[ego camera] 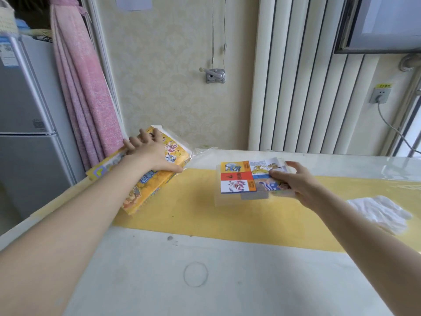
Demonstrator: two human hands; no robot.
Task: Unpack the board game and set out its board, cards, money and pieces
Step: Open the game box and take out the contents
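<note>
Right hand (296,182): we pinch folded board (247,176) at its right edge, thumb on top, fingers curled beneath. Board lies flat, low over yellow strip of table (193,208), pale tray and contents under it, not told apart. Board extends leftward from grip, long axis across table.

Left hand (150,153): fingers spread, pressed on yellow game box (155,179), thumb at its near edge; box tilted, well left of board.

White gloves (382,213) just right of right wrist.

Judgement: unfolding next; right hand nearer.
</note>
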